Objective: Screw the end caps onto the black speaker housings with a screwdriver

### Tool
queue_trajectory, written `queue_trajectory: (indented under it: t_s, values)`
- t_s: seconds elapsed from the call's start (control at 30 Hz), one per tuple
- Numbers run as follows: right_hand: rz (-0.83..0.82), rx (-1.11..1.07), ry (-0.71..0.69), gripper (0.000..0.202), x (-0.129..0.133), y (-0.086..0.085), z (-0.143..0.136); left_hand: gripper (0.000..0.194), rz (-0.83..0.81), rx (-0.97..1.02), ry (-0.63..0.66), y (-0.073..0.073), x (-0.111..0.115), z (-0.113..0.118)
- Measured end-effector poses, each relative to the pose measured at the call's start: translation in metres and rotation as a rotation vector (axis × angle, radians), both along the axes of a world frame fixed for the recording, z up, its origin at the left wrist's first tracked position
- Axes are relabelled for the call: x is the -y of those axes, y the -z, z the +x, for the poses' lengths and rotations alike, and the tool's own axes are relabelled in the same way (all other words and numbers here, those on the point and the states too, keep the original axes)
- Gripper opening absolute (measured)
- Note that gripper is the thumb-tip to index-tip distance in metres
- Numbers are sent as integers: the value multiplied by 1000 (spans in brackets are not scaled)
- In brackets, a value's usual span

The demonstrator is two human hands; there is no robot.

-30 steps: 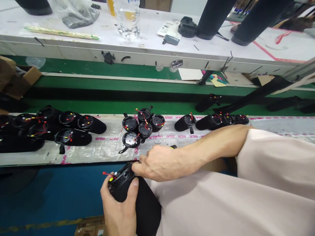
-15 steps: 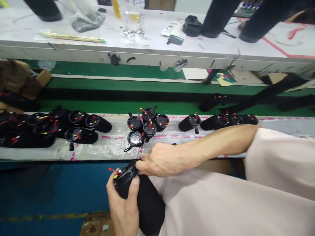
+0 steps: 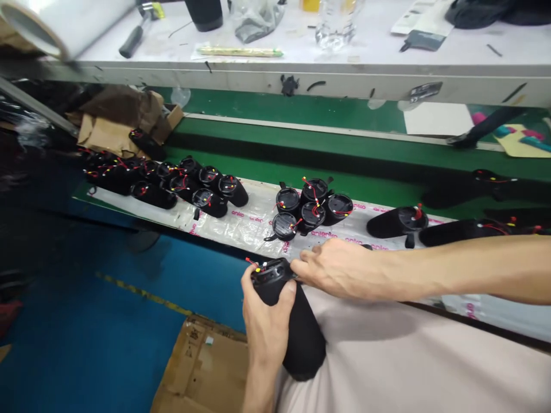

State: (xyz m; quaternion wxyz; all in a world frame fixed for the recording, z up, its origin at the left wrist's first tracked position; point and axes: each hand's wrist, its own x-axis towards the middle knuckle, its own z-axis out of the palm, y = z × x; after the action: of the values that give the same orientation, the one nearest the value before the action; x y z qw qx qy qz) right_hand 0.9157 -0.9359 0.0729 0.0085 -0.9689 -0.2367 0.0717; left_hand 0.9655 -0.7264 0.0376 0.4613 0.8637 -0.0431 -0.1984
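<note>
A black cylindrical speaker body (image 3: 303,338) leans against the pale shirt, its open end with red, yellow and white wire connectors tilted up and away. My left hand (image 3: 267,312) is wrapped around it just below the rim, thumb on the near side. At the right of the rim, my right hand (image 3: 331,267) has its fingers curled and pressed together; whatever they pinch is hidden. Just beyond my hands, a cluster of similar speaker bodies (image 3: 313,215) stands upright on the plastic-covered bench (image 3: 258,221), wires showing on their tops.
More speaker bodies (image 3: 210,202) crowd the bench's left, and another (image 3: 394,222) lies to the right. A raised white shelf (image 3: 301,54) runs across the back, holding a hammer (image 3: 136,34) and a clear cup (image 3: 336,28). A cardboard box (image 3: 206,367) is on the blue floor.
The view has swung left, bringing the floor, the hammer and a large roll into sight. My left hand still holds the speaker body, and my right hand stays at its rim.
</note>
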Motion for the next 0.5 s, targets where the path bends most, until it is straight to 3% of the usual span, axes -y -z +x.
queue_trajectory:
  t_s: [0.13, 0.33, 0.43, 0.5]
  values:
    - [92, 43, 4, 11, 5, 7, 5, 80, 22, 27, -17, 4, -1, -2]
    - [247, -176, 1, 29, 7, 3, 20, 82, -98, -23, 13, 14, -14, 9]
    - [439, -189, 30, 30, 12, 6, 26, 85, -248, -172, -53, 16, -18, 16]
    - [546, -177, 156, 33, 18, 9, 26, 85, -347, -332, -124, 15, -18, 18]
